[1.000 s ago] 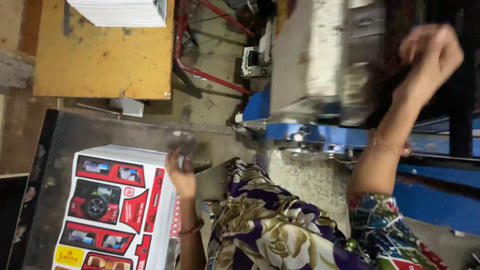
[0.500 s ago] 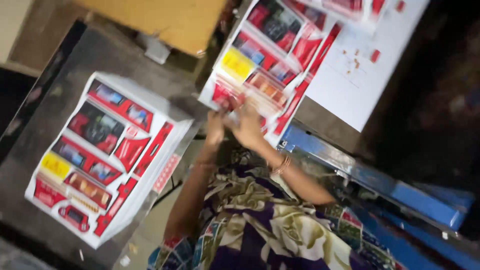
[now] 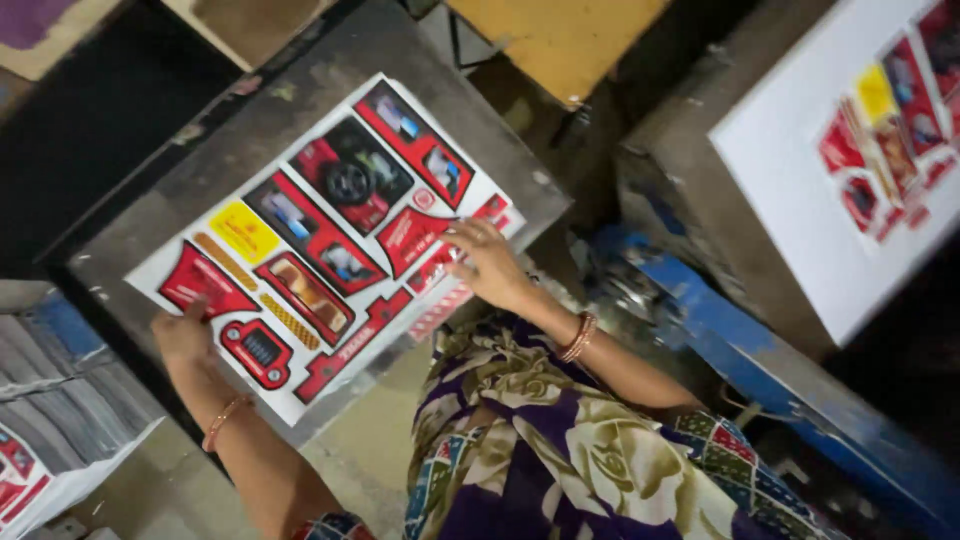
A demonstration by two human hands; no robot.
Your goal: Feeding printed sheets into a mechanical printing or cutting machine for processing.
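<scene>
A white printed sheet (image 3: pixel 320 235) with red, black and yellow die-cut shapes lies on top of a stack on a dark grey table (image 3: pixel 250 110). My left hand (image 3: pixel 183 335) grips the sheet's near left edge, thumb on top. My right hand (image 3: pixel 485 262) rests flat on the sheet's right edge, fingers spread over the red shapes. Both wrists wear bangles. My patterned purple and white garment fills the lower middle of the view.
A white board (image 3: pixel 800 190) with a similar red print lies on the blue machine frame (image 3: pixel 760 330) at the right. A stack of printed sheets (image 3: pixel 45 410) sits at the lower left. A yellow wooden surface (image 3: pixel 555 35) lies at the top.
The view has swung left. My hands have left the sheet on the right board and are now on the sheet stack on the grey table.
</scene>
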